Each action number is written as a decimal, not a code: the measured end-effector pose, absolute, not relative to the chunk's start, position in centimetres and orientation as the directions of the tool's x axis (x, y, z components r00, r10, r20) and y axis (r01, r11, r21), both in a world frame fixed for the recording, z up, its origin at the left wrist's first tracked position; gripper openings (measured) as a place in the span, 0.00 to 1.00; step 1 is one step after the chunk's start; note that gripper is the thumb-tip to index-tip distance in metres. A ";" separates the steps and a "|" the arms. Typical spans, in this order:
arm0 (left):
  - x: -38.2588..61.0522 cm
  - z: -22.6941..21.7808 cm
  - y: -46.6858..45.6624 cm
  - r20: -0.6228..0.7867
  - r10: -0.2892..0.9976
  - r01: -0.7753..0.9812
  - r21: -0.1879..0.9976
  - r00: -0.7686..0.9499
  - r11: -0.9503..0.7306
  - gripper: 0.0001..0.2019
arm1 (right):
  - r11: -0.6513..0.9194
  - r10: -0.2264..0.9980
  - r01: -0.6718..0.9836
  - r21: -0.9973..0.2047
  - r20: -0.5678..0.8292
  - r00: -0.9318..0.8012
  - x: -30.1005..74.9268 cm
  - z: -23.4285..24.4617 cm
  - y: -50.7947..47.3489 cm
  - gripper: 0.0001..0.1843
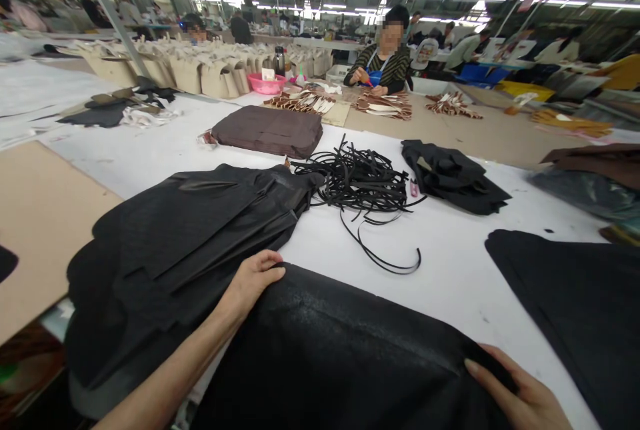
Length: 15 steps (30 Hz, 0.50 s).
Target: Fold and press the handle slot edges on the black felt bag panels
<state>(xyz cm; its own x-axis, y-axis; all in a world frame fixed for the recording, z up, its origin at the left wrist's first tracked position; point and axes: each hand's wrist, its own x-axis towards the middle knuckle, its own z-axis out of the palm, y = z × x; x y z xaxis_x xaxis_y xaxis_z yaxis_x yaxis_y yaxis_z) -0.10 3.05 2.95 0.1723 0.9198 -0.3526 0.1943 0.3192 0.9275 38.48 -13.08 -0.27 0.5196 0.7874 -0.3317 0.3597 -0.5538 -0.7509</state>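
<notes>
A large black fabric piece (340, 350) lies in front of me on the white table (460, 263). My left hand (253, 280) grips its far left corner, fingers curled over the edge. My right hand (520, 393) holds the right edge of the same piece, thumb on top. To the left lies a stack of black cut fabric pieces (185, 243), touching the piece I hold.
A tangle of black straps (363, 183) lies mid-table, with a brown folded stack (270, 130) and a black bundle (450, 177) behind. More black fabric (575, 303) lies at right. A seated person (385, 60) works across the table among brown pieces.
</notes>
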 end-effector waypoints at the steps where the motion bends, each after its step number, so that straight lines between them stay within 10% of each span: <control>1: -0.4 3.1 3.0 -0.314 0.941 0.242 0.929 0.123 0.279 0.14 | -0.536 0.809 0.401 -0.743 -0.315 0.497 38.0 -0.4 -13.0 0.29; 4: -0.6 3.8 1.5 -0.065 0.996 0.529 0.848 0.055 0.026 0.18 | -0.495 0.856 0.571 -0.655 -0.255 0.449 37.2 -0.9 -13.3 0.28; 7: -0.4 3.6 -1.2 0.197 0.938 0.823 0.451 0.286 -0.346 0.18 | -0.383 0.917 0.837 -0.392 -0.049 0.396 36.9 -0.7 -13.7 0.29; 11: -0.6 1.1 -3.6 0.164 0.821 0.814 0.123 0.547 -0.567 0.16 | -0.252 0.930 0.964 0.085 0.295 0.218 36.6 0.8 -14.1 0.26; 15: -1.4 -1.2 -3.8 0.142 0.788 0.794 0.021 0.599 -0.608 0.29 | -0.030 0.920 0.978 0.208 0.389 -0.055 36.4 0.2 -15.1 0.25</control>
<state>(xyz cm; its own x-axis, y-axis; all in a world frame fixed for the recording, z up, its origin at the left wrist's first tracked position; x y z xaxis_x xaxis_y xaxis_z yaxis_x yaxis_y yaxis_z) -1.45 -3.84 -1.22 0.5993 0.7878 0.1423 0.7939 -0.6077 0.0209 36.37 -15.11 0.15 -0.0549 0.9197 0.3887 0.9777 -0.0296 0.2081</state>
